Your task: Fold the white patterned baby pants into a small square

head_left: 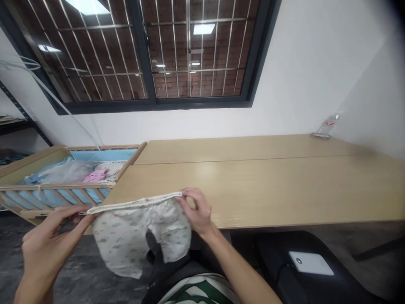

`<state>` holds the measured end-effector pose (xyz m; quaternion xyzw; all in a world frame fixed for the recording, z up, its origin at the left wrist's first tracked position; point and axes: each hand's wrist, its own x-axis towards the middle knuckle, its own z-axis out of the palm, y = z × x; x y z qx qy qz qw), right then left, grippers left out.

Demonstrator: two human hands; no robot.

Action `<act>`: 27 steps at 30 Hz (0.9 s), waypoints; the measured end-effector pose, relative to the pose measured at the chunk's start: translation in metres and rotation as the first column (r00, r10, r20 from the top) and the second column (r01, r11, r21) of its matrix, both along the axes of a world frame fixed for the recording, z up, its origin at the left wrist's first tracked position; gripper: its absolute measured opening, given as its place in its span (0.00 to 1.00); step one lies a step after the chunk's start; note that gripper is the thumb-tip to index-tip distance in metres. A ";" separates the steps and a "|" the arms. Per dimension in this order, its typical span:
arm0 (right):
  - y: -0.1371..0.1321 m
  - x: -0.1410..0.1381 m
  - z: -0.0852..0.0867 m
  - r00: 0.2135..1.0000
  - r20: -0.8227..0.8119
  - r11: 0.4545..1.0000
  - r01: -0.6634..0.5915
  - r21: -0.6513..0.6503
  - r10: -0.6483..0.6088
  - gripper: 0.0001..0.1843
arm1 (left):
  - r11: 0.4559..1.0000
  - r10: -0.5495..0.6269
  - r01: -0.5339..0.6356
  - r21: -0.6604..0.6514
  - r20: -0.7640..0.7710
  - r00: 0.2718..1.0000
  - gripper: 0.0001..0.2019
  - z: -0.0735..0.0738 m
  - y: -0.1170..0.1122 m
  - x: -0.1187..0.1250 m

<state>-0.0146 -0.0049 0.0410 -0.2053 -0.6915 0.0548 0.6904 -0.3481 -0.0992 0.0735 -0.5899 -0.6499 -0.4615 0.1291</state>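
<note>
A pair of small white shorts [123, 236] with a faint scattered print hangs between my hands, its elastic waistband stretched nearly straight. My left hand [52, 240] pinches one end of the waistband between thumb and fingers. At the other end, my right hand [198, 211] grips the waistband corner the same way. The two legs of the shorts dangle downward with a gap between them, in front of my lap. Behind the waistband lies the near edge of a light wooden table [253, 190].
On the left stands a wooden crib [57, 188] holding bedding and a pink cloth [95, 175]. A clear bottle [329, 125] is at the table's far right. A white phone [311, 262] rests on a black chair [275, 249]. A barred window [199, 55] is above.
</note>
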 end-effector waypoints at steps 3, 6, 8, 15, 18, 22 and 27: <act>0.018 0.043 0.032 0.989 0.035 0.988 0.143 0.053 -0.145 0.12 | 0.976 -0.121 0.119 0.183 0.001 0.993 0.18 0.031 0.041 0.055; 0.047 0.075 0.043 0.972 0.067 0.974 0.225 -0.005 -0.225 0.09 | 0.956 -0.264 0.259 0.139 0.017 0.964 0.19 0.035 0.100 0.084; 0.074 0.091 0.040 0.964 0.102 0.961 0.256 -0.101 -0.246 0.11 | 0.949 -0.313 0.314 -0.012 0.049 0.949 0.18 0.026 0.142 0.098; 0.167 0.121 -0.027 0.886 0.443 0.779 0.371 -0.505 -0.134 0.15 | 0.825 -0.260 0.221 -0.520 -0.001 0.966 0.12 -0.036 0.239 0.147; 0.187 0.126 -0.060 0.840 0.537 0.700 0.431 -0.570 -0.079 0.13 | 0.801 -0.277 0.196 -0.566 -0.060 0.959 0.10 -0.063 0.251 0.158; 0.190 0.131 -0.081 0.808 0.583 0.701 0.462 -0.543 -0.080 0.13 | 0.802 -0.342 0.195 -0.564 -0.166 0.925 0.19 -0.087 0.247 0.165; 0.175 0.139 -0.086 0.697 0.716 0.814 0.434 -0.386 -0.032 0.15 | 0.753 -0.526 0.298 -0.587 -0.263 0.809 0.25 -0.111 0.228 0.166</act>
